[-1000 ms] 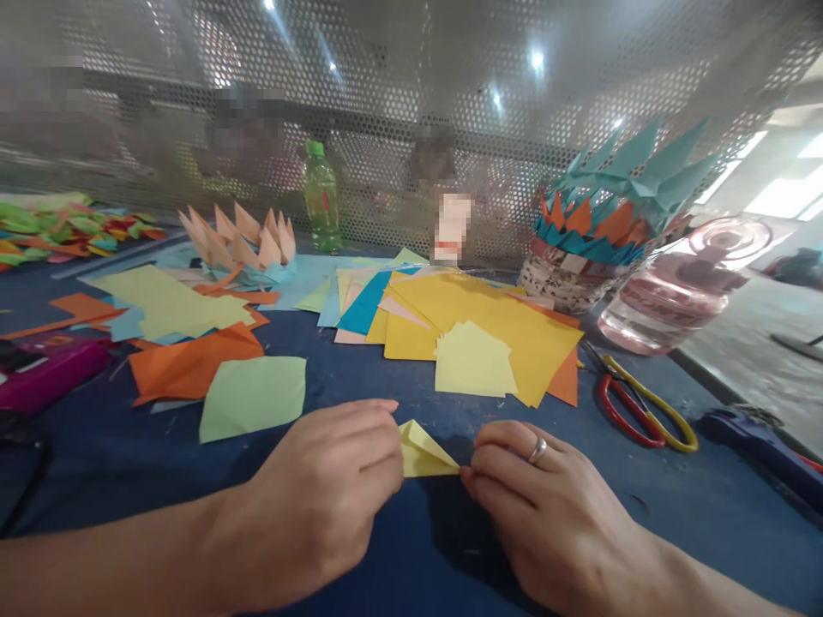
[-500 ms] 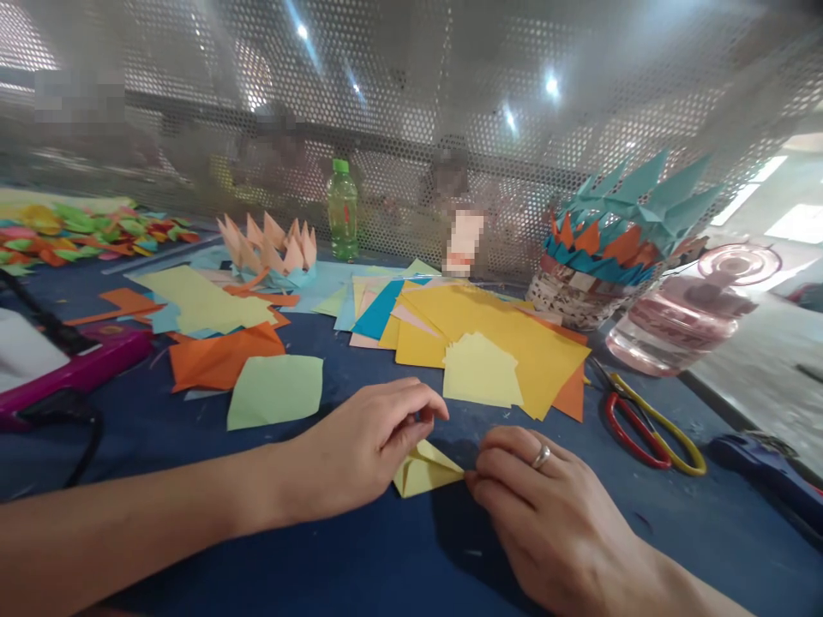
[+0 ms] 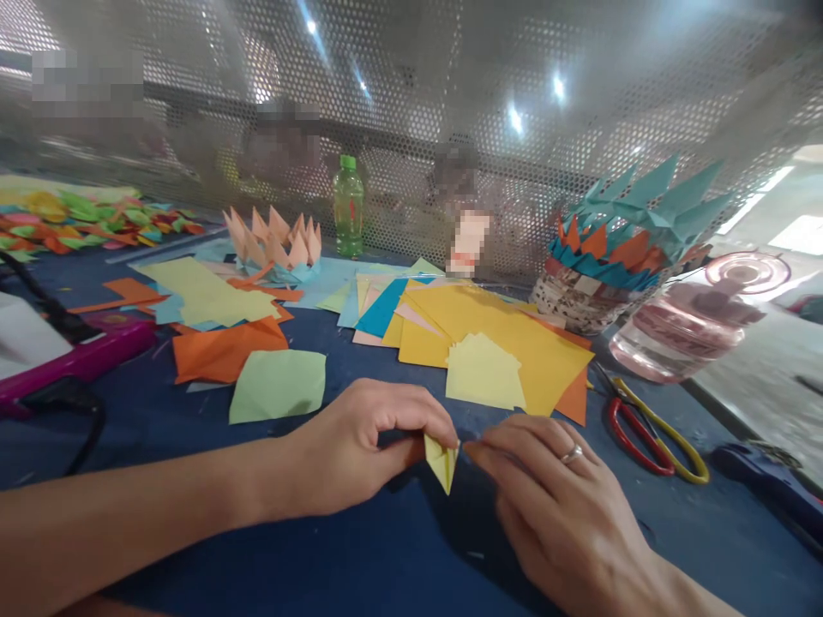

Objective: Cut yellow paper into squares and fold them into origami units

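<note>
Along the dark blue work surface (image 3: 147,411), largest items first: one perforated metal screen (image 3: 399,103) behind everything; one spread of loose yellow paper sheets (image 3: 553,360) at centre; one teal-and-orange folded paper crown (image 3: 633,214) on a patterned container (image 3: 566,304); one pink-tinted plastic bottle (image 3: 681,338) beside it; one peach folded paper ring (image 3: 273,244); and one pair of red-and-yellow-handled scissors (image 3: 627,441).

Nearest the onlooker, the left hand (image 3: 366,446) is curled closed, pinching the top of a folded yellow paper piece (image 3: 441,458). The right hand (image 3: 553,488) reaches in with its fingers extended, and their tips meet the piece's upper corner; whether they grip it cannot be told.

The piece hangs point-down between the hands, above the surface. It should be very light and soft, stiffest along its creases, so a fingertip pinch on the folded edge seems the surest hold.
</note>
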Demonstrator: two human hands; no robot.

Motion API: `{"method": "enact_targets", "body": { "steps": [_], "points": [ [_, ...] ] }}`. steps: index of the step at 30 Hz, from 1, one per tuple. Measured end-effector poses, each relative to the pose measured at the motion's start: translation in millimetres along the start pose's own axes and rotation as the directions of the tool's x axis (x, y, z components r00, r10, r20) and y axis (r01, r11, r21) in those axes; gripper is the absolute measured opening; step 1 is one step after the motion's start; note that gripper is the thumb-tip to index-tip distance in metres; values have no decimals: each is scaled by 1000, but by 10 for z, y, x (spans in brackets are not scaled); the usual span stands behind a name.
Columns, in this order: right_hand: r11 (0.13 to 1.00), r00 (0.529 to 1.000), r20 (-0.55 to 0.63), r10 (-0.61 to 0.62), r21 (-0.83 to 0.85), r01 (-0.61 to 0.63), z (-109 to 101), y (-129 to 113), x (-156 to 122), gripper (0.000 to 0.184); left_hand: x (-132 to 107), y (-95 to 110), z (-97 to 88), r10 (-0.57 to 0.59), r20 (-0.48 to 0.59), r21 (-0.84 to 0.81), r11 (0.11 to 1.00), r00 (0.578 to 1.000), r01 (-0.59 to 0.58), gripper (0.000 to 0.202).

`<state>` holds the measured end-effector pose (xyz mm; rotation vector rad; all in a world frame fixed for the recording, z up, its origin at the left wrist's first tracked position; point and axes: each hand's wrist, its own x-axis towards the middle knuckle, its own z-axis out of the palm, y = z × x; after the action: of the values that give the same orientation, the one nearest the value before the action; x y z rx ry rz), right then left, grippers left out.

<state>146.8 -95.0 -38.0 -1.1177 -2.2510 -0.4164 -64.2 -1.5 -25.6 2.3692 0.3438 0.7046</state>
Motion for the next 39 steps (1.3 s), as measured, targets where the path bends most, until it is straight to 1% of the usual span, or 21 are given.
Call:
{"method": "enact_targets", "body": {
  "steps": [1,2,4,5,7,8,10,11,13,16,18,20,22,23,25,26,28,30,32,36,39],
  "points": [
    [1000,1000,-21,23,-3,-23,-11,-12,13,24,-16,0,6,68,-37,117,991,997,-63,26],
    [999,998,-39,40,0,-40,-19,-26,27,22,-36,3,13,139,-51,244,962,989,-123,26],
    [999,997,-68,47,22,-46,-22,-56,48,15,-74,19,34,249,-21,477,854,968,-209,22],
    [999,997,-75,38,34,-35,-18,-71,55,15,-89,35,48,286,2,563,792,958,-238,20],
    [998,997,-76,3,55,1,0,-96,56,13,-108,79,81,315,56,650,708,947,-274,18],
    [998,997,-70,-16,62,20,13,-104,50,10,-111,103,96,320,84,665,687,944,-292,19],
    [996,997,-52,-49,66,53,39,-105,29,6,-110,140,123,317,133,664,675,939,-322,20],
    [996,997,-44,-58,65,60,52,-98,15,8,-109,149,133,308,147,654,683,940,-326,19],
    [996,998,-23,-62,60,64,73,-72,-13,13,-110,149,149,273,161,619,720,948,-312,17],
    [997,998,21,-51,62,50,86,-22,-48,14,-122,122,175,186,187,546,797,965,-260,18],
    [996,998,36,-59,73,57,82,5,-64,13,-134,106,194,168,167,505,832,971,-231,17],
    [995,997,22,-73,73,72,72,19,-74,11,-144,102,206,189,93,484,849,978,-210,17],
    [994,996,4,-85,72,84,59,20,-79,11,-150,110,203,189,40,466,865,981,-185,22],
    [994,996,-6,-86,73,86,54,18,-79,11,-150,115,198,169,39,451,877,985,-168,26],
    [992,997,-23,-80,93,82,43,11,-75,11,-145,121,183,112,79,414,900,991,-135,33],
    [991,996,-35,-77,106,80,39,7,-71,12,-141,120,176,96,99,401,907,990,-128,33],
    [989,996,-48,-74,124,80,34,-1,-60,13,-131,109,167,112,117,398,905,987,-150,26],
    [988,996,-42,-78,129,82,35,-7,-46,11,-120,98,164,169,108,420,886,980,-199,20],
    [990,998,-8,-70,123,71,44,-10,-34,11,-113,97,163,210,103,443,865,972,-234,21],
    [992,997,58,-48,121,41,72,-2,-28,15,-125,119,169,222,137,480,838,966,-260,22],
    [990,997,50,-59,128,53,72,10,-40,11,-153,125,187,233,111,517,817,966,-257,24]
  ]
}}
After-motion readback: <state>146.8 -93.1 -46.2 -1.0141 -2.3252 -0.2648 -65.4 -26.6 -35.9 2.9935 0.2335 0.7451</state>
